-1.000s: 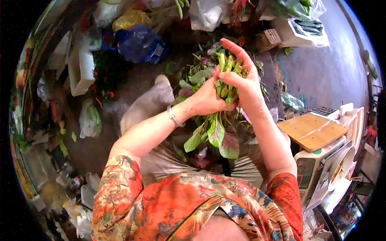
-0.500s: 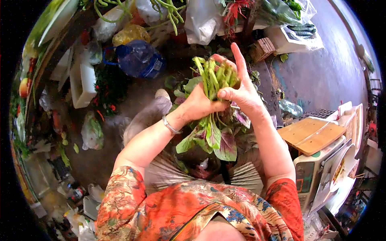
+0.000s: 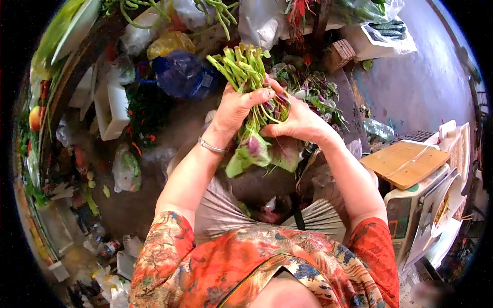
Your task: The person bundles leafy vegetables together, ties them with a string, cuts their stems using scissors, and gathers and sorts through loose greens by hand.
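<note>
A bunch of leafy greens point(image 3: 241, 66) is held in front of me, its cut stems up and to the left, its green and purple leaves hanging below. My left hand point(image 3: 233, 110) wraps round the bunch from the left, thumb across the stems. On the right side, my right hand point(image 3: 298, 118) has its fingers and thumb closed round the purple leaves and lower stems. Behind my right hand, a loose heap of the same greens point(image 3: 321, 97) lies on the floor.
A blue plastic jug point(image 3: 179, 77) and a white foam box point(image 3: 112, 110) stand at the upper left. To the right is a scale point(image 3: 403, 213) under a wooden board point(image 3: 405, 163). A clear bottle point(image 3: 379, 129) lies beyond it. A bagged vegetable point(image 3: 127, 169) rests on the left floor.
The bunch has moved up and left and now tilts left. My right hand, its fingers earlier stretched upward beside the stems, has come down and closed on the leafy part.
</note>
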The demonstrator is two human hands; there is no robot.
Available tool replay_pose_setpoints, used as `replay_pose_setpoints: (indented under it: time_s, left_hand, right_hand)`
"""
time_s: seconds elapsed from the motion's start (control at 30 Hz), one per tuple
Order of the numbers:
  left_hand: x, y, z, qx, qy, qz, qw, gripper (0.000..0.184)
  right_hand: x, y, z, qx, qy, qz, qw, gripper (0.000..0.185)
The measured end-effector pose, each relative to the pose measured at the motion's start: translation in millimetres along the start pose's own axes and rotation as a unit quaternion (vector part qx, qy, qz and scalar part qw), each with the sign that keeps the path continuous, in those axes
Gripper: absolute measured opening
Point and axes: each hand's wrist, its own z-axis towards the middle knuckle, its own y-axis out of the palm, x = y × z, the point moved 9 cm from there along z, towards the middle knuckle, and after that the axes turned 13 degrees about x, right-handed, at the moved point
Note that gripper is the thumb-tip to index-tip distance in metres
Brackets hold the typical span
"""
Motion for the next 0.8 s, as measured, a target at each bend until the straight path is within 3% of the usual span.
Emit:
replay_pose_setpoints:
  time_s: [0.03, 0.07, 0.13, 0.2, 0.27, 0.4, 0.43, 0.47, 0.53, 0.6, 0.63, 0.67, 0.73, 0.8]
  left_hand:
    - [1.8, 11.3, -4.2, -0.057, -0.031, -0.017, 0.998, 0.031]
    - [0.9, 12.1, -4.5, -0.059, -0.031, -0.016, 0.998, 0.031]
    - [2.7, 18.5, -6.8, -0.091, -0.004, -0.033, 0.995, 0.032]
    - [2.3, 17.7, -6.4, -0.092, -0.001, -0.034, 0.995, 0.034]
    - [2.1, 19.6, -7.5, -0.122, 0.005, 0.029, 0.992, 0.034]
    - [1.2, 0.5, 1.1, -0.027, 0.021, 0.061, 0.998, 0.029]
    - [15.8, 11.1, 0.9, -0.082, 0.017, 0.072, 0.994, 0.026]
    - [11.3, 1.4, 7.2, -0.062, -0.016, 0.023, 0.998, 0.018]
    - [25.1, -18.0, 22.0, -0.051, 0.013, -0.095, 0.994, 0.016]
    - [34.1, -24.6, 22.7, -0.044, -0.016, -0.291, 0.956, 0.015]
    - [37.7, -25.8, 29.0, -0.075, -0.014, -0.306, 0.949, 0.017]
    - [28.8, -44.2, 33.5, 0.011, -0.024, -0.170, 0.985, 0.017]
    - [42.5, -43.2, 31.6, 0.055, 0.119, 0.045, 0.990, 0.020]
    - [50.6, -36.0, 25.7, 0.042, 0.156, 0.042, 0.986, 0.022]
  right_hand:
    - [4.1, -0.6, 2.0, 0.016, -0.003, -0.006, 1.000, 0.101]
    - [6.6, -2.1, 3.3, 0.017, -0.004, -0.006, 1.000, 0.101]
    - [31.9, 4.4, -0.4, -0.057, 0.088, -0.068, 0.992, 0.081]
    - [35.4, 5.6, -2.0, -0.060, 0.093, -0.059, 0.992, 0.087]
    - [4.3, 0.4, -4.9, -0.011, 0.020, 0.074, 0.997, 0.094]
    - [15.6, -8.1, 1.6, 0.025, -0.017, -0.013, 0.999, 0.094]
    - [10.7, -14.8, 2.9, 0.036, -0.027, -0.013, 0.999, 0.097]
    - [8.8, -24.7, 1.5, 0.022, -0.008, -0.048, 0.999, 0.090]
    - [24.8, -50.1, 4.8, 0.062, 0.019, -0.070, 0.995, 0.086]
    - [22.7, -80.3, 2.9, 0.128, 0.011, -0.075, 0.989, 0.079]
    - [12.4, -91.1, 1.8, 0.169, -0.005, -0.062, 0.984, 0.069]
    - [35.0, -104.0, 8.9, 0.199, 0.014, -0.012, 0.980, 0.060]
    - [43.9, -121.1, 10.7, 0.251, 0.007, -0.046, 0.967, 0.057]
    - [50.7, -127.8, 11.1, 0.262, 0.003, -0.089, 0.961, 0.049]
